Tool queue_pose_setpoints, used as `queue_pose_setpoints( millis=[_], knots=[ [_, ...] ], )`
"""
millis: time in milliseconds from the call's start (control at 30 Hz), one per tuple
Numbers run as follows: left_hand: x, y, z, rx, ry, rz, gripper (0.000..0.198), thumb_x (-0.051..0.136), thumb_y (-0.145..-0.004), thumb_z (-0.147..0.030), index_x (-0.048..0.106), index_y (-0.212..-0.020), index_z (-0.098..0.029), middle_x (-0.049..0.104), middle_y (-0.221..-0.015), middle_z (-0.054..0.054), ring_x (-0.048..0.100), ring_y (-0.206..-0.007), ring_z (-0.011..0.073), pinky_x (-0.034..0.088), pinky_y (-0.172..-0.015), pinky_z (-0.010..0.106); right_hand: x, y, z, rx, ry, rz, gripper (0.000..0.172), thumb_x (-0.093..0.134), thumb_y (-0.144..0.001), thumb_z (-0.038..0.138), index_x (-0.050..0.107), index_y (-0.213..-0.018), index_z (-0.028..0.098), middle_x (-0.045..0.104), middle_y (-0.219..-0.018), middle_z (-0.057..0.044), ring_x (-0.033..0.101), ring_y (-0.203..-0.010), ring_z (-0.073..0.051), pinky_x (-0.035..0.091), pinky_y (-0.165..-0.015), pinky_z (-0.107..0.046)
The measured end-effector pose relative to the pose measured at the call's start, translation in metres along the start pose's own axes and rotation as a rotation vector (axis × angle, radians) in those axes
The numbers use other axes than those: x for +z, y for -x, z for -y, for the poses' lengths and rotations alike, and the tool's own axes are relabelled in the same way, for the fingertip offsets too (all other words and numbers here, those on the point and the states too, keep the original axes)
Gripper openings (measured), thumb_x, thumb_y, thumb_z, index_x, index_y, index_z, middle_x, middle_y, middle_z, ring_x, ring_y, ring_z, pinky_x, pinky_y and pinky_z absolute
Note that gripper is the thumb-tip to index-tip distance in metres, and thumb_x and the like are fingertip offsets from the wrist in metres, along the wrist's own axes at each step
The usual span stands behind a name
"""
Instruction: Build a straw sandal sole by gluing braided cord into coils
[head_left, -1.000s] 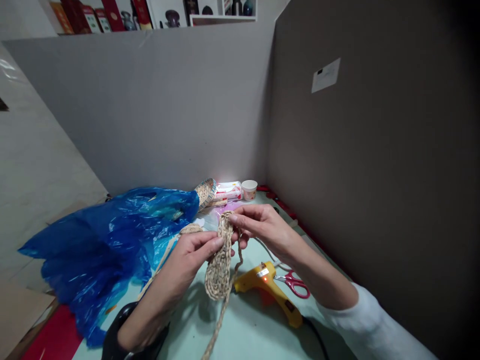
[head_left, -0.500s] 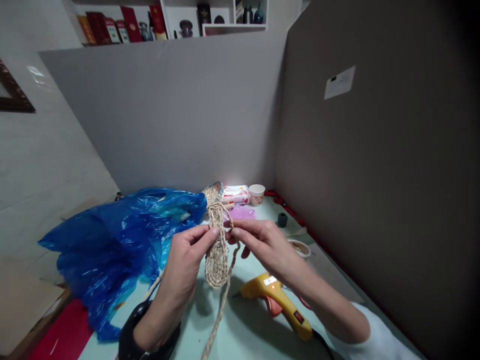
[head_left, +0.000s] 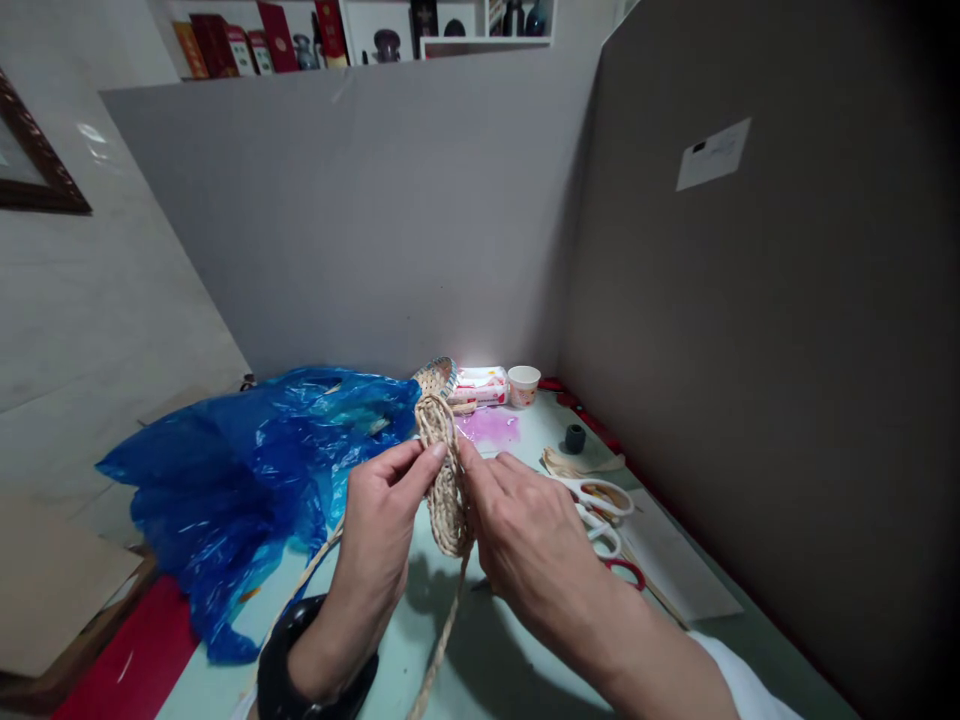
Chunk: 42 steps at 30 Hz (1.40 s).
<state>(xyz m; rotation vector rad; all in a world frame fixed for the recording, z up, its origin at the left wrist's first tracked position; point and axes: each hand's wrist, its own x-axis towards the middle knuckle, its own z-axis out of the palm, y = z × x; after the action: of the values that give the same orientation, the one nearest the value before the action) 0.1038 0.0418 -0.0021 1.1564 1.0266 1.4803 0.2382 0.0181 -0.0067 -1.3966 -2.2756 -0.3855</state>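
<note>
A long oval coil of braided straw cord [head_left: 448, 510] is held upright over the table, between my two hands. My left hand [head_left: 386, 495] pinches its left edge, thumb on the front face. Along the right edge, the fingers of my right hand [head_left: 525, 510] press the outer braid against the coil; its fingertips are partly hidden. A loose tail of the braid [head_left: 442, 640] hangs from the bottom of the coil toward the table's near edge. My right hand and forearm cover most of the yellow glue gun's place, and only its dark tip seems to show.
A blue plastic bag [head_left: 262, 460] spreads over the left side. Behind the coil are a small woven basket [head_left: 437, 377], a paper cup [head_left: 523, 385] and a pink sheet [head_left: 491, 428]. White-handled scissors [head_left: 611, 497], red handles [head_left: 628, 573] and a dark small cylinder [head_left: 575, 438] lie right.
My right hand has closed in on the coil, and the outer braid that stood off its right side now lies against it. The forearm now hides the glue gun; the view has shifted slightly.
</note>
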Motion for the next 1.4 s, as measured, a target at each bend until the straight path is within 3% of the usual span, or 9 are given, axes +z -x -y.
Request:
queue_pose_setpoints(
  millis=[200, 433, 567, 700, 800, 967, 1100, 1267, 1400],
  knots=[
    [0.006, 0.0, 0.004, -0.034, 0.081, -0.015, 0.021, 0.084, -0.066, -0.03, 0.079, -0.08, -0.015, 0.075, -0.08, 0.004, 0.061, -0.078, 0.0188, 0.049, -0.078, 0.029, 0.0, -0.001, 0.005, -0.054, 0.131, 0.008, 0.047, 0.049, -0.081, -0.001, 0.062, -0.126, 0.0, 0.074, -0.092, -0.017, 0.066, -0.076, -0.026, 0.06, -0.068, -0.037],
    [0.005, -0.002, 0.013, -0.105, 0.167, -0.052, 0.022, 0.087, -0.063, -0.029, 0.072, -0.067, -0.014, 0.068, -0.067, 0.0, 0.058, -0.068, 0.0133, 0.046, -0.069, 0.025, 0.006, 0.002, 0.014, -0.09, 0.222, 0.051, 0.052, 0.043, -0.078, -0.007, 0.061, -0.127, -0.005, 0.073, -0.092, -0.021, 0.067, -0.076, -0.028, 0.059, -0.067, -0.039],
    [0.001, -0.004, 0.012, -0.174, 0.193, 0.003, 0.022, 0.085, -0.065, -0.03, 0.073, -0.073, -0.014, 0.069, -0.069, 0.001, 0.06, -0.065, 0.0134, 0.047, -0.066, 0.026, -0.005, -0.002, -0.004, -0.056, -0.102, 0.104, 0.043, 0.047, -0.09, 0.004, 0.059, -0.131, 0.001, 0.073, -0.088, -0.017, 0.067, -0.075, -0.027, 0.055, -0.068, -0.039],
    [0.001, -0.003, 0.007, -0.309, 0.179, 0.144, 0.023, 0.084, -0.064, -0.032, 0.072, -0.071, -0.013, 0.066, -0.063, 0.003, 0.059, -0.056, 0.015, 0.048, -0.059, 0.029, -0.016, -0.008, -0.035, 0.17, -0.623, -0.025, 0.029, 0.048, -0.101, 0.027, 0.073, -0.11, 0.015, 0.076, -0.09, -0.009, 0.067, -0.074, -0.021, 0.05, -0.07, -0.033],
    [0.004, 0.001, 0.003, -0.389, 0.127, 0.26, 0.023, 0.086, -0.062, -0.028, 0.07, -0.065, -0.011, 0.065, -0.06, 0.004, 0.056, -0.053, 0.0136, 0.044, -0.054, 0.027, -0.016, -0.011, -0.048, 0.251, -0.896, -0.075, 0.026, 0.053, -0.099, 0.035, 0.074, -0.103, 0.019, 0.073, -0.091, -0.004, 0.063, -0.076, -0.017, 0.046, -0.071, -0.029],
    [0.006, 0.008, -0.001, -0.368, 0.033, 0.353, 0.022, 0.086, -0.065, -0.027, 0.071, -0.062, -0.011, 0.059, -0.062, -0.001, 0.047, -0.058, 0.009, 0.035, -0.055, 0.021, -0.005, -0.014, -0.048, 0.307, -1.332, 0.04, 0.021, 0.068, -0.088, 0.036, 0.071, -0.094, 0.016, 0.06, -0.076, 0.001, 0.05, -0.064, -0.012, 0.038, -0.059, -0.026],
    [0.006, 0.01, -0.003, -0.316, -0.048, 0.415, 0.022, 0.081, -0.071, -0.034, 0.073, -0.07, -0.013, 0.056, -0.065, -0.001, 0.044, -0.062, 0.0106, 0.033, -0.058, 0.023, -0.003, -0.017, -0.049, 0.329, -1.495, 0.086, 0.021, 0.07, -0.084, 0.036, 0.069, -0.087, 0.015, 0.055, -0.071, 0.003, 0.044, -0.058, -0.009, 0.037, -0.056, -0.025],
    [0.005, 0.009, -0.003, -0.328, -0.109, 0.444, 0.029, 0.079, -0.072, -0.041, 0.073, -0.078, -0.013, 0.057, -0.072, 0.001, 0.044, -0.065, 0.0127, 0.032, -0.06, 0.025, -0.007, -0.018, -0.056, 0.353, -1.643, 0.2, 0.024, 0.07, -0.083, 0.037, 0.069, -0.093, 0.016, 0.052, -0.072, 0.003, 0.043, -0.058, -0.008, 0.038, -0.057, -0.024],
    [0.003, 0.007, -0.004, -0.288, -0.205, 0.49, 0.029, 0.075, -0.075, -0.042, 0.067, -0.07, -0.015, 0.049, -0.066, -0.002, 0.038, -0.061, 0.0118, 0.028, -0.057, 0.026, -0.011, -0.016, -0.06, 0.338, -1.637, 0.212, 0.02, 0.071, -0.084, 0.037, 0.068, -0.086, 0.018, 0.05, -0.071, 0.004, 0.042, -0.059, -0.009, 0.035, -0.056, -0.024]
  ],
)
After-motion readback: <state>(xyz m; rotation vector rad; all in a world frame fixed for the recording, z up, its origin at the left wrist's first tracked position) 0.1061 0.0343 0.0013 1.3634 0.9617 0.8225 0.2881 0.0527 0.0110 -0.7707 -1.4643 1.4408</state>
